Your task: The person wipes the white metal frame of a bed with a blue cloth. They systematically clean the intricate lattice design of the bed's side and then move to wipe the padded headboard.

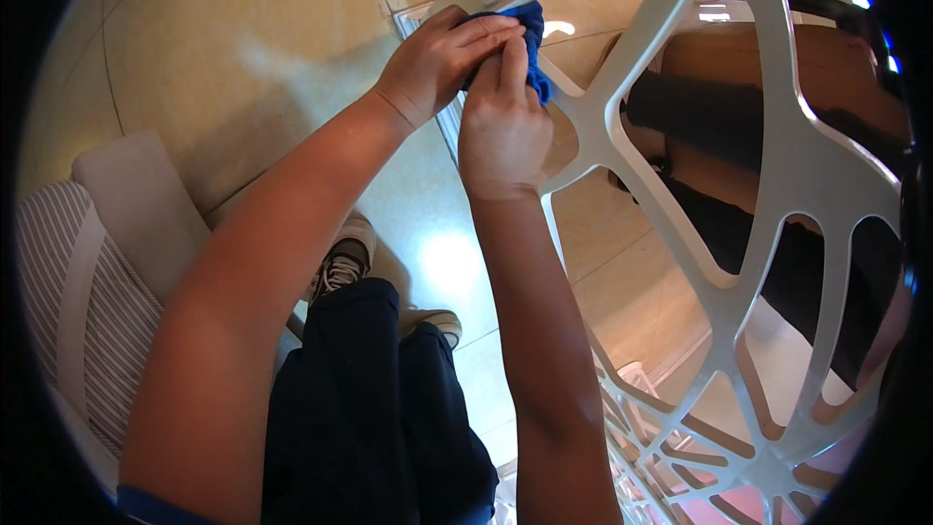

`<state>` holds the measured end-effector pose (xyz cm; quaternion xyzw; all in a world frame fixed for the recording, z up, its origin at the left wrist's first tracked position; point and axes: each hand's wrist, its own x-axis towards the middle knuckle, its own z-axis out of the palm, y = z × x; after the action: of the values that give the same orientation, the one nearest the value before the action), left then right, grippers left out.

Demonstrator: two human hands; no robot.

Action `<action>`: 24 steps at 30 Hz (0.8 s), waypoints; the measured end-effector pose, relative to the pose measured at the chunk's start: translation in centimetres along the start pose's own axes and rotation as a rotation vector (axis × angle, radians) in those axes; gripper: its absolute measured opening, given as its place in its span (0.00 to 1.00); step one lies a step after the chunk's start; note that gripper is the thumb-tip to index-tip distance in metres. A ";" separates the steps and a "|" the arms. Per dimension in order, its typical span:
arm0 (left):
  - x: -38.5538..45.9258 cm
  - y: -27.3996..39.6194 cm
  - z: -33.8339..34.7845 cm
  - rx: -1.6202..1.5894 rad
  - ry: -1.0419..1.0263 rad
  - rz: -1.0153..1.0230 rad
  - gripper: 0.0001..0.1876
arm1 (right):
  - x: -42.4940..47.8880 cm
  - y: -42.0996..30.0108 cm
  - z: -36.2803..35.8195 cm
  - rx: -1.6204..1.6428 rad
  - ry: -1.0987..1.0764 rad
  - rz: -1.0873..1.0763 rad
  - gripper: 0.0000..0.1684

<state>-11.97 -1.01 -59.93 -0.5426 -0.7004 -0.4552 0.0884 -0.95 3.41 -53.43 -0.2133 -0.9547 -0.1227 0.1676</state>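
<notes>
Both my hands are on a crumpled blue cloth [538,51], at the edge of a white cut-out lattice screen [736,299]. My left hand [437,62] comes in from the left, its fingers lying over the cloth. Close beside it, my right hand [506,131] presses its extended fingers on the same cloth from below, and the fingertips of the two hands meet. Part of the cloth is hidden under the fingers, as is the stretch of the screen's edge behind them.
On the left stands an upholstered seat [138,189] with a striped cushion [109,313]. Light floor tiles [240,29] run beneath, and a shoe [346,262] of mine shows below my left forearm. Dark and brown shapes beyond the screen's openings are hard to identify.
</notes>
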 end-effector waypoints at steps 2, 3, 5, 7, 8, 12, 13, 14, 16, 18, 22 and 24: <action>-0.7 0.5 0.8 -0.069 0.030 -0.094 0.22 | -0.5 0.5 0.3 0.080 0.011 0.002 0.16; -0.4 1.1 0.7 -0.102 0.051 -0.139 0.23 | -0.3 0.8 0.2 0.117 0.022 0.000 0.16; -0.1 3.0 0.8 -0.234 0.076 -0.263 0.20 | -0.5 1.5 -0.8 0.158 0.024 -0.004 0.17; 0.7 4.6 0.5 -0.379 0.090 -0.350 0.18 | -0.4 2.4 -1.9 0.180 0.096 -0.044 0.18; 1.3 5.1 0.4 -1.249 0.114 -0.722 0.15 | -0.7 2.7 -3.1 0.213 0.035 -0.011 0.18; 2.9 8.9 -1.6 -1.557 0.054 -0.835 0.13 | -1.4 3.6 -8.1 0.307 0.078 0.076 0.23; 2.5 9.4 -1.6 -1.560 0.078 -0.847 0.16 | -1.8 3.8 -8.7 0.326 0.088 0.076 0.25; 1.9 9.4 -1.2 -1.379 0.088 -0.724 0.18 | -1.9 3.7 -8.7 0.319 0.085 0.083 0.25; 1.1 9.0 -0.6 -1.146 0.077 -0.547 0.23 | -2.4 3.2 -8.1 0.300 0.085 0.091 0.24; 1.1 7.3 -0.1 -1.159 0.047 -0.547 0.24 | -2.5 3.2 -6.5 0.293 0.086 0.069 0.22; 2.1 5.0 0.0 -1.542 0.018 -0.855 0.20 | -1.7 2.7 -3.4 0.253 0.110 0.016 0.13; 1.8 4.5 0.1 -1.263 0.019 -0.689 0.17 | -1.3 2.6 -3.1 0.301 0.100 0.043 0.13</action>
<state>-8.83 0.30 -56.40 -0.2344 -0.4338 -0.7802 -0.3849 2.12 4.26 -50.65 -0.1999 -0.9479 0.0151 0.2476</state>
